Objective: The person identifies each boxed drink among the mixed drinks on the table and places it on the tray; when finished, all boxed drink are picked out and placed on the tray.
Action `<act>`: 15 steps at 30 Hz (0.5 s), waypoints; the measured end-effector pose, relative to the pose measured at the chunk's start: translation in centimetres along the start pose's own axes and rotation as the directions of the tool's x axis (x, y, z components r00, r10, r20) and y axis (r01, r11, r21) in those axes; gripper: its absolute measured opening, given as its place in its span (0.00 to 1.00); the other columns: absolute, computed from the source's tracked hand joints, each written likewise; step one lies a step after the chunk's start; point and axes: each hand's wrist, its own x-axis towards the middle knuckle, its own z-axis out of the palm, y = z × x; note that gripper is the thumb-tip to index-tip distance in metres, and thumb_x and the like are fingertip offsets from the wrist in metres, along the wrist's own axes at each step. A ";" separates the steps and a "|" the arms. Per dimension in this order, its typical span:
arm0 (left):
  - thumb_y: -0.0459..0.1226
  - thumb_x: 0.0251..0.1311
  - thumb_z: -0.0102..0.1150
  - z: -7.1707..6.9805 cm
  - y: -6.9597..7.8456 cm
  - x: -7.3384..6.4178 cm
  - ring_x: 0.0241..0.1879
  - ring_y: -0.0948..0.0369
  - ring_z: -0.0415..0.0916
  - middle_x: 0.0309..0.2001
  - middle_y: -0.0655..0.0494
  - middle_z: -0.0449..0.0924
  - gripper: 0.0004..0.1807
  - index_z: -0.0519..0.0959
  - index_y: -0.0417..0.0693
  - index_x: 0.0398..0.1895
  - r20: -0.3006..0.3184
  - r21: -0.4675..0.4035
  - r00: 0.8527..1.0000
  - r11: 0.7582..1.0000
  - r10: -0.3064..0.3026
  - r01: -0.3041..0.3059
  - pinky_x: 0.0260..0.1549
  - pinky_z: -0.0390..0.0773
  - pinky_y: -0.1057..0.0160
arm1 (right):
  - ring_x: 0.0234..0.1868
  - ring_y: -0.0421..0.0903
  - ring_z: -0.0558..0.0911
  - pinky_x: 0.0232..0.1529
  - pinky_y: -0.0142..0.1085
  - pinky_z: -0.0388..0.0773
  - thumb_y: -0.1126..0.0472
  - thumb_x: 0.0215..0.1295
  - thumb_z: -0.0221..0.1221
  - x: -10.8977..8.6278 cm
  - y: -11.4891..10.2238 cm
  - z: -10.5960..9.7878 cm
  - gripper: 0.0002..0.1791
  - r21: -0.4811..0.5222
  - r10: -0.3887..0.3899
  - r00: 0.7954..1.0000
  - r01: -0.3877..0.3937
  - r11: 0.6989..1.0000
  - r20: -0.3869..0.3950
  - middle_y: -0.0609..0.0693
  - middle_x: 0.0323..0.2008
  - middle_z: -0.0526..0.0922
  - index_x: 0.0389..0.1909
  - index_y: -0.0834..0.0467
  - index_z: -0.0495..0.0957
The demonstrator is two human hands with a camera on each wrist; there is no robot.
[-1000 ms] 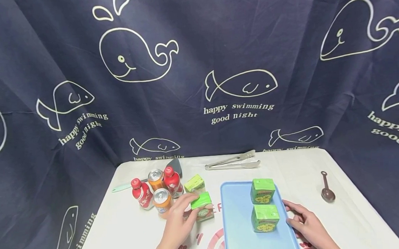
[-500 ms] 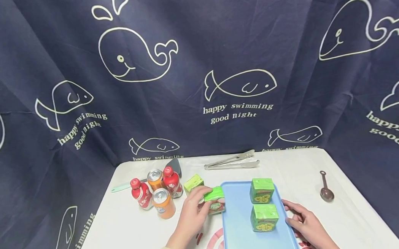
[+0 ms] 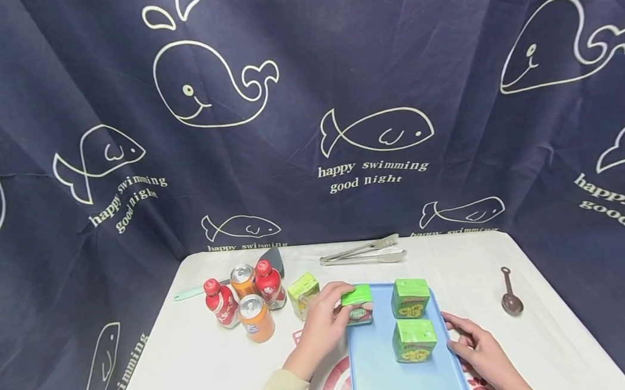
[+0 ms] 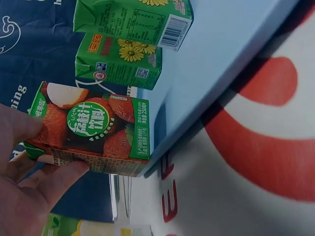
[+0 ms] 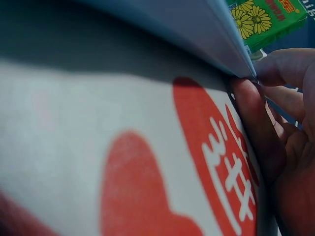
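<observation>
My left hand grips a litchi juice box by its sides. This box has a green top and red fruit printed on it. It is over the far left corner of a blue tray; in the left wrist view the carton is tilted, its base close to the tray's rim. On the tray's right side stand two green drink boxes with yellow flowers, a rear one and a front one. My right hand pinches the tray's right rim between thumb and fingers.
Left of the tray stand a yellow-green drink box, orange cans and red bottles. A spatula lies behind them. Metal tongs lie at the back, and a brown measuring spoon at the right.
My left hand has carried the litchi juice box rightward from beside the yellow-green box to the tray's far left corner. The right hand and the tray have stayed in place.
</observation>
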 end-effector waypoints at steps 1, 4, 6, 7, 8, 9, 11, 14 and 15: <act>0.27 0.67 0.65 0.2 0.0 0.1 0.61 0.57 0.78 0.60 0.55 0.79 0.19 0.82 0.44 0.60 0.002 0.001 1.000 1.000 -0.002 0.002 0.55 0.81 0.68 | 0.19 0.40 0.72 0.13 0.33 0.72 0.70 0.66 0.64 0.0 0.0 0.0 0.36 -0.003 -0.006 1.000 0.006 1.000 -0.005 0.56 0.45 0.77 0.75 0.63 0.67; 0.29 0.68 0.65 0.8 0.1 0.4 0.61 0.60 0.77 0.60 0.57 0.79 0.18 0.82 0.45 0.60 0.008 0.012 1.000 1.000 -0.002 0.002 0.56 0.81 0.69 | 0.20 0.41 0.72 0.13 0.33 0.72 0.71 0.65 0.64 0.0 0.0 0.1 0.35 -0.012 -0.019 1.000 0.019 1.000 -0.014 0.56 0.45 0.77 0.75 0.63 0.68; 0.30 0.69 0.65 1.1 0.0 0.7 0.60 0.62 0.77 0.60 0.58 0.79 0.18 0.82 0.46 0.60 0.015 0.026 1.000 1.000 0.000 0.000 0.57 0.81 0.69 | 0.21 0.41 0.72 0.13 0.33 0.72 0.71 0.65 0.64 0.0 0.0 0.2 0.35 -0.019 -0.025 1.000 0.024 1.000 -0.017 0.56 0.46 0.76 0.74 0.63 0.68; 0.30 0.69 0.64 1.3 0.0 0.8 0.60 0.62 0.77 0.60 0.57 0.79 0.18 0.82 0.46 0.60 0.017 0.033 1.000 0.999 0.003 -0.004 0.57 0.81 0.68 | 0.21 0.41 0.72 0.13 0.33 0.72 0.71 0.65 0.64 0.0 0.0 0.2 0.35 -0.023 -0.028 0.999 0.028 0.999 -0.018 0.56 0.46 0.76 0.74 0.63 0.68; 0.30 0.69 0.64 1.4 0.0 0.9 0.60 0.63 0.78 0.60 0.57 0.79 0.18 0.82 0.46 0.60 0.018 0.042 1.000 0.999 0.005 -0.006 0.56 0.81 0.68 | 0.21 0.41 0.72 0.14 0.33 0.72 0.70 0.65 0.64 0.0 0.0 0.1 0.35 -0.027 -0.031 0.999 0.030 0.999 -0.018 0.56 0.46 0.76 0.74 0.64 0.68; 0.30 0.69 0.64 1.6 0.0 1.0 0.59 0.63 0.78 0.60 0.56 0.79 0.17 0.82 0.46 0.60 0.019 0.048 1.000 0.999 0.005 -0.006 0.55 0.82 0.68 | 0.22 0.41 0.73 0.14 0.33 0.72 0.70 0.65 0.64 0.0 0.0 0.1 0.35 -0.033 -0.033 0.999 0.033 0.999 -0.021 0.56 0.46 0.76 0.74 0.64 0.68; 0.29 0.69 0.64 1.9 -0.1 1.2 0.59 0.63 0.78 0.60 0.56 0.79 0.18 0.82 0.47 0.60 0.024 0.056 1.000 0.998 -0.001 -0.001 0.54 0.82 0.68 | 0.22 0.41 0.73 0.14 0.33 0.72 0.70 0.65 0.64 0.0 0.0 0.1 0.35 -0.037 -0.036 0.999 0.035 0.999 -0.023 0.56 0.48 0.76 0.74 0.63 0.69; 0.28 0.69 0.62 2.3 -0.2 1.4 0.58 0.64 0.78 0.60 0.57 0.79 0.18 0.82 0.47 0.60 0.028 0.061 0.999 0.998 -0.020 0.018 0.53 0.83 0.69 | 0.22 0.41 0.73 0.14 0.32 0.72 0.70 0.65 0.64 0.1 -0.1 0.1 0.35 -0.037 -0.034 0.999 0.033 0.999 -0.025 0.56 0.48 0.76 0.74 0.63 0.69; 0.28 0.69 0.62 2.4 -0.3 1.5 0.57 0.64 0.78 0.60 0.58 0.78 0.18 0.82 0.47 0.60 0.027 0.065 0.999 0.998 -0.025 0.024 0.52 0.83 0.69 | 0.22 0.41 0.73 0.14 0.33 0.72 0.70 0.65 0.64 0.1 -0.1 0.1 0.35 -0.034 -0.033 0.999 0.032 0.999 -0.024 0.56 0.49 0.76 0.74 0.63 0.69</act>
